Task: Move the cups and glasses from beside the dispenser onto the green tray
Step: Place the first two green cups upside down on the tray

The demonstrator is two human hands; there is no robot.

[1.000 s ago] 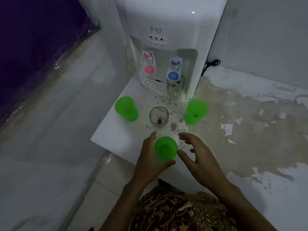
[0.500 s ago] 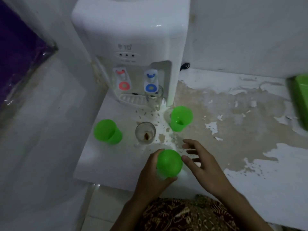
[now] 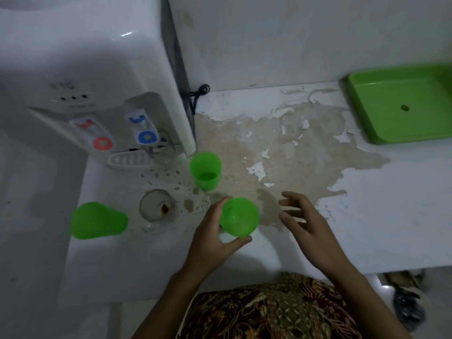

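Observation:
My left hand (image 3: pixel 214 243) grips a green plastic cup (image 3: pixel 239 217) and holds it just above the white counter. My right hand (image 3: pixel 303 225) hovers to the right of that cup, fingers spread, holding nothing. A second green cup (image 3: pixel 206 170) stands by the white dispenser (image 3: pixel 97 77), and a third green cup (image 3: pixel 97 220) stands at the left. Between them sits a clear glass (image 3: pixel 156 205) with a brown residue inside. Another glass under the blue tap is mostly hidden. The green tray (image 3: pixel 381 133) lies at the far right against the wall.
The counter (image 3: pixel 367 216) has a large patch of peeled, stained surface between dispenser and tray. A black cord (image 3: pixel 199 92) hangs behind the dispenser. The counter's front edge runs just above my patterned clothing (image 3: pixel 269 311).
The view has swung right, bringing the green tray fully into sight. My left hand has lifted the green cup and carried it slightly right; my right hand has stayed open beside it.

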